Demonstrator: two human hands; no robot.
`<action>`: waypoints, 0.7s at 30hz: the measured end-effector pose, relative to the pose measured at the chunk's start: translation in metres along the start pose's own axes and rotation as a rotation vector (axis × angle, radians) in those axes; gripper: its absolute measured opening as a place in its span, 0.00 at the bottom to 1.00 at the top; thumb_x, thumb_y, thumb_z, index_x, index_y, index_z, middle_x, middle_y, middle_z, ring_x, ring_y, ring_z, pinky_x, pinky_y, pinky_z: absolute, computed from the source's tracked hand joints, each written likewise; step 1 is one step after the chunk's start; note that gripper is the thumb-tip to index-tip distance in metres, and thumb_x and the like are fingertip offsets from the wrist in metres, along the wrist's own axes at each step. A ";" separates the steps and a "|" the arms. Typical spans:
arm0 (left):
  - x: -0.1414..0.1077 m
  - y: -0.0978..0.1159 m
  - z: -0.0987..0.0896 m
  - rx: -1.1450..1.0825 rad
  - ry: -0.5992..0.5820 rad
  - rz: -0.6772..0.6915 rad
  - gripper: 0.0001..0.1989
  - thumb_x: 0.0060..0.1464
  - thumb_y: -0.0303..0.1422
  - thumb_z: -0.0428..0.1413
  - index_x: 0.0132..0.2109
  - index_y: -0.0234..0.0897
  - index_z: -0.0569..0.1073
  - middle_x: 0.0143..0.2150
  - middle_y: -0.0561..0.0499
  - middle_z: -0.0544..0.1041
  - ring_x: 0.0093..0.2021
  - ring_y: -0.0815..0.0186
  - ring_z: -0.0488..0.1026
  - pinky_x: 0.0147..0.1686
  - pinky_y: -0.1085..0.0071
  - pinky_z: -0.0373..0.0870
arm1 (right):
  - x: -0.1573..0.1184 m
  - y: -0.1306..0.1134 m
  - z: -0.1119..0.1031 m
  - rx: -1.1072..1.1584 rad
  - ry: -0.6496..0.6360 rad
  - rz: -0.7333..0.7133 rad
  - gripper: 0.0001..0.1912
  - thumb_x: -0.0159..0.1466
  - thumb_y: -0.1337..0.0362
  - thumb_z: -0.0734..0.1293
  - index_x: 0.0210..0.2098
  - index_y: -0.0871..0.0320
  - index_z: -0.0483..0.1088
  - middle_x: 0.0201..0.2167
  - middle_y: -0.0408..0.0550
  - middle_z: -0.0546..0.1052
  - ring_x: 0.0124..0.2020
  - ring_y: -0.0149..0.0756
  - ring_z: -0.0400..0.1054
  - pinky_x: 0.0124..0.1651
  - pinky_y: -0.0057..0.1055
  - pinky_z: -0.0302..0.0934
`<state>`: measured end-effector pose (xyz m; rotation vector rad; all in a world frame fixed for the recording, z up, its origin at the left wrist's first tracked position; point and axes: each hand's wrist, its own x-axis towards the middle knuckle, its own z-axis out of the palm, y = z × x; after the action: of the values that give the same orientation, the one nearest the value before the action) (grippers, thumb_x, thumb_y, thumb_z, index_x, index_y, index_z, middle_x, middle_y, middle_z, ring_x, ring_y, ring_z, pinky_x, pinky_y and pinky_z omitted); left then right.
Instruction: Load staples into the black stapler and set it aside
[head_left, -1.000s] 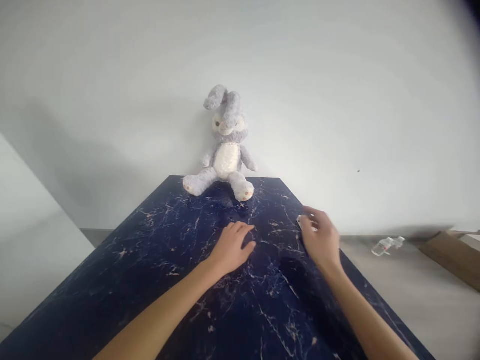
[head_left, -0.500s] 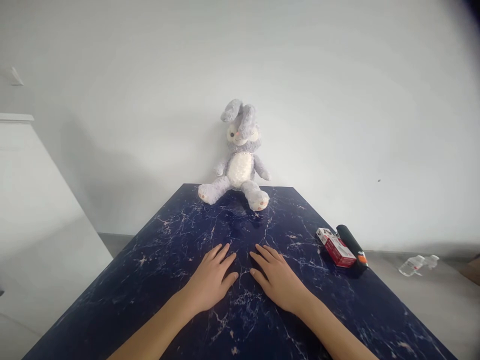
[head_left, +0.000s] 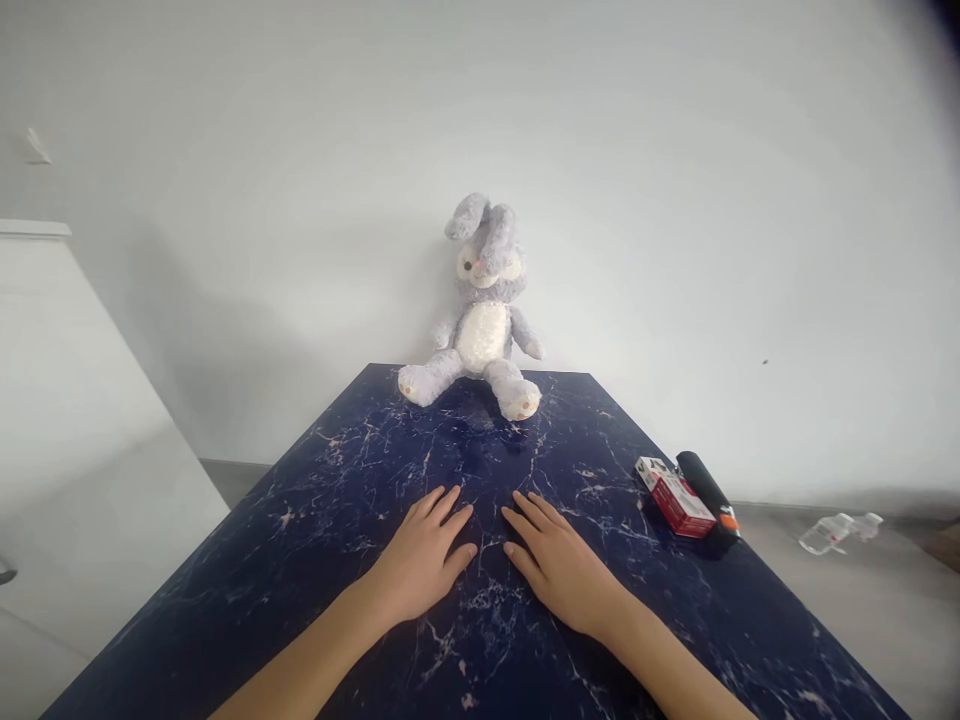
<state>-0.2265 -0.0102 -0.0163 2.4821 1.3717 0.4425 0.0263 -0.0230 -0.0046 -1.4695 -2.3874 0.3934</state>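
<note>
My left hand [head_left: 427, 555] lies palm down on the dark blue marbled table [head_left: 337, 520], fingers stretched out and apart, holding nothing. Opposite it, my right hand [head_left: 562, 560] rests flat on the same surface, its fingers also spread and nothing in them. A narrow strip of table separates the two thumbs. Beyond both hands, a grey plush rabbit [head_left: 484, 335] with a white belly sits at the far edge, leaning against the wall. Its legs are spread toward me, and one ear flops over its face. Neither hand touches it.
Near the table's right edge lie a red and white box [head_left: 681, 502] and a black cylinder [head_left: 703, 485] with an orange part. Clear plastic bottles [head_left: 829, 533] are on the floor to the right. A white cabinet [head_left: 75, 450] stands at left, a pale wall [head_left: 675, 200] behind.
The view has shifted very slightly. Both hands stay flat on the table, and the rabbit, box and cylinder keep their places.
</note>
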 end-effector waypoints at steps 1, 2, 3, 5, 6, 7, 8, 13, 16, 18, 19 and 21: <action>0.000 0.000 0.000 -0.003 0.003 0.000 0.28 0.67 0.50 0.42 0.69 0.50 0.56 0.74 0.50 0.49 0.72 0.46 0.43 0.66 0.43 0.48 | 0.000 0.000 0.000 0.005 0.002 -0.002 0.29 0.71 0.47 0.52 0.67 0.51 0.58 0.71 0.45 0.53 0.72 0.48 0.41 0.72 0.49 0.41; 0.000 -0.001 0.001 -0.006 0.004 -0.002 0.28 0.67 0.50 0.42 0.69 0.50 0.56 0.74 0.50 0.48 0.72 0.46 0.43 0.66 0.42 0.48 | 0.000 0.001 0.000 0.011 0.003 -0.005 0.29 0.71 0.47 0.52 0.67 0.50 0.58 0.71 0.45 0.53 0.72 0.48 0.41 0.72 0.49 0.41; 0.000 -0.001 0.001 -0.008 0.004 -0.004 0.28 0.66 0.50 0.42 0.70 0.50 0.56 0.74 0.51 0.48 0.72 0.46 0.43 0.66 0.42 0.48 | 0.000 0.001 0.001 0.016 0.004 -0.009 0.29 0.71 0.47 0.52 0.67 0.50 0.58 0.71 0.45 0.53 0.72 0.48 0.41 0.72 0.49 0.42; 0.001 -0.002 0.001 -0.009 -0.002 -0.010 0.28 0.66 0.50 0.42 0.70 0.50 0.56 0.74 0.51 0.48 0.72 0.45 0.43 0.66 0.42 0.48 | 0.000 0.001 0.001 0.017 0.004 -0.014 0.28 0.71 0.48 0.52 0.67 0.50 0.58 0.71 0.45 0.53 0.72 0.48 0.41 0.71 0.48 0.42; 0.001 -0.002 0.001 -0.008 -0.008 -0.012 0.28 0.66 0.51 0.42 0.70 0.51 0.55 0.74 0.51 0.47 0.72 0.45 0.43 0.66 0.41 0.48 | 0.000 0.002 0.001 0.014 0.004 -0.014 0.28 0.71 0.48 0.52 0.67 0.50 0.58 0.71 0.45 0.53 0.72 0.48 0.41 0.71 0.49 0.43; 0.001 -0.001 0.000 -0.007 -0.014 -0.014 0.29 0.66 0.51 0.42 0.70 0.51 0.55 0.74 0.51 0.47 0.72 0.45 0.42 0.66 0.41 0.48 | -0.001 0.002 0.001 0.010 0.004 -0.012 0.28 0.71 0.48 0.52 0.67 0.50 0.58 0.71 0.44 0.52 0.72 0.48 0.41 0.71 0.49 0.43; 0.001 -0.001 0.000 -0.006 -0.021 -0.014 0.28 0.66 0.51 0.42 0.70 0.51 0.55 0.74 0.51 0.47 0.72 0.45 0.42 0.66 0.41 0.48 | -0.001 0.002 0.002 0.007 0.002 -0.011 0.28 0.71 0.48 0.52 0.67 0.49 0.57 0.71 0.44 0.52 0.72 0.48 0.41 0.71 0.49 0.43; 0.001 0.003 -0.005 -0.003 -0.042 -0.028 0.28 0.66 0.51 0.41 0.70 0.52 0.55 0.74 0.52 0.47 0.72 0.45 0.42 0.66 0.39 0.47 | -0.001 0.001 0.002 -0.003 -0.007 -0.013 0.29 0.71 0.48 0.52 0.68 0.50 0.57 0.71 0.45 0.52 0.72 0.47 0.41 0.72 0.48 0.42; 0.001 0.004 -0.005 -0.003 -0.052 -0.034 0.28 0.66 0.51 0.40 0.70 0.52 0.55 0.74 0.52 0.46 0.72 0.45 0.42 0.66 0.39 0.48 | -0.001 0.000 0.001 -0.027 -0.013 -0.012 0.29 0.72 0.47 0.51 0.68 0.50 0.57 0.71 0.45 0.52 0.72 0.47 0.41 0.72 0.48 0.42; 0.001 0.003 -0.004 -0.003 -0.050 -0.033 0.29 0.66 0.51 0.40 0.70 0.52 0.55 0.74 0.52 0.46 0.72 0.44 0.42 0.66 0.39 0.48 | -0.001 0.000 0.001 -0.045 -0.017 -0.010 0.29 0.72 0.47 0.50 0.68 0.50 0.56 0.71 0.45 0.52 0.72 0.47 0.40 0.72 0.48 0.42; 0.001 0.003 -0.004 0.000 -0.047 -0.030 0.29 0.66 0.51 0.40 0.70 0.52 0.55 0.74 0.52 0.46 0.72 0.44 0.42 0.66 0.39 0.48 | 0.000 0.000 0.001 -0.051 -0.019 -0.008 0.30 0.72 0.47 0.50 0.68 0.50 0.56 0.71 0.45 0.51 0.72 0.47 0.40 0.72 0.48 0.42; 0.001 0.001 -0.002 0.011 -0.045 -0.027 0.29 0.66 0.51 0.40 0.70 0.52 0.54 0.74 0.53 0.46 0.72 0.44 0.42 0.66 0.39 0.48 | 0.000 0.000 0.001 -0.061 -0.026 -0.008 0.30 0.72 0.47 0.50 0.68 0.50 0.55 0.71 0.45 0.51 0.72 0.48 0.40 0.71 0.49 0.43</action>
<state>-0.2259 -0.0097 -0.0137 2.4638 1.3914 0.3716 0.0262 -0.0234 -0.0055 -1.4889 -2.4448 0.3430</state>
